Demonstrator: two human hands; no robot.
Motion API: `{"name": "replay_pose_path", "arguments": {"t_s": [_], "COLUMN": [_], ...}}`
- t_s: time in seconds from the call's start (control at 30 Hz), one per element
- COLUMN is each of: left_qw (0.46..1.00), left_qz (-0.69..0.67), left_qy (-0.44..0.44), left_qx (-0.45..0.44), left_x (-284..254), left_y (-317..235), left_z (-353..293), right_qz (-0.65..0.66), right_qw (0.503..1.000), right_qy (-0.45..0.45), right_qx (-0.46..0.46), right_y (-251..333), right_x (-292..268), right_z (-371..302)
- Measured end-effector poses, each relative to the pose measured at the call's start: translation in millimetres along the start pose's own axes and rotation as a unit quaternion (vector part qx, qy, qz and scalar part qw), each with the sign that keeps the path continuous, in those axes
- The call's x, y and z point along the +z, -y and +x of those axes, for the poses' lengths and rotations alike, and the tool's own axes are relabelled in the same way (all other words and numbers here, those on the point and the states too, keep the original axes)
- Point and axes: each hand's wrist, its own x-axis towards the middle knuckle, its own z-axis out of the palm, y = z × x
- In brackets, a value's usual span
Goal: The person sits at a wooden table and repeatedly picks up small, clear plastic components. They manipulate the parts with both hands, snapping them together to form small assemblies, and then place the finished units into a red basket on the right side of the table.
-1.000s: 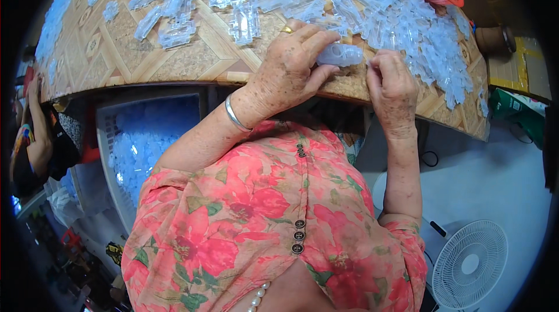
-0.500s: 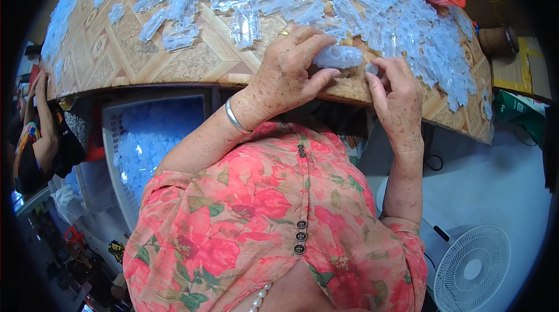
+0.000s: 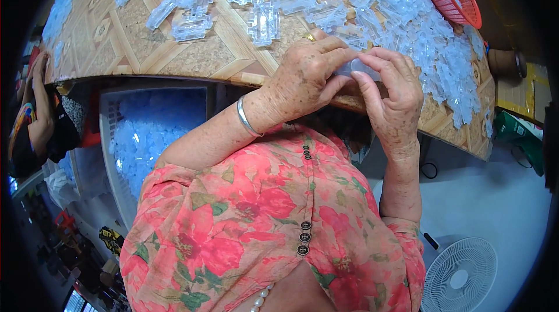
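Note:
My left hand (image 3: pixel 314 73) is closed at the table's near edge, pinching a clear plastic part (image 3: pixel 343 70) between thumb and fingers. My right hand (image 3: pixel 395 91) meets it from the other side. Its thumb and forefinger hold a small, round, translucent disc (image 3: pixel 357 66) against the right end of the plastic part. Fingers cover most of both pieces, so I cannot tell whether the disc is seated in the part. Just beyond my hands lies a wide heap of similar clear plastic parts (image 3: pixel 402 21).
A red plastic basket (image 3: pixel 451 3) with clear pieces stands at the far right of the wood-patterned table (image 3: pixel 140 56). Below the edge at left is a white crate (image 3: pixel 108 131) full of clear pieces. Another person's arm (image 3: pixel 41 102) shows far left; a white fan (image 3: pixel 460 277) stands lower right.
My right hand has moved left with the disc and now meets the plastic part in my left hand. Before, the two hands were apart. The whole view has also shifted slightly.

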Motion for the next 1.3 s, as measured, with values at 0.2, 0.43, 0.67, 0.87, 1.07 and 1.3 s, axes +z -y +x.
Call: {"name": "replay_pose_path", "arguments": {"t_s": [0.2,0.43,0.67,0.87,1.07,1.3], "left_qw": [1.000,0.999,0.994,0.924,0.866,0.831], "left_qz": [-0.009,-0.008,-0.004,-0.186,-0.294,-0.336], "left_qy": [0.024,0.047,0.059,0.150,0.200,0.198], "left_qx": [-0.015,-0.013,-0.090,-0.300,-0.352,-0.397], "left_x": [-4,-4,-25,-27,-15,-16], "left_y": [-1,4,-14,-19,-6,-5], "left_z": [3,5,0,16,26,28], "right_qz": [-0.014,-0.029,0.041,0.328,0.404,0.436], "right_qw": [0.999,0.999,0.979,0.836,0.748,0.703], "right_qy": [0.038,0.018,0.055,0.168,0.240,0.274], "right_qx": [-0.002,0.012,0.193,0.407,0.469,0.490], "right_y": [4,1,0,-6,-20,-28], "right_x": [-4,-5,-26,-21,-16,-17], "right_z": [10,4,-15,-9,7,15]}}
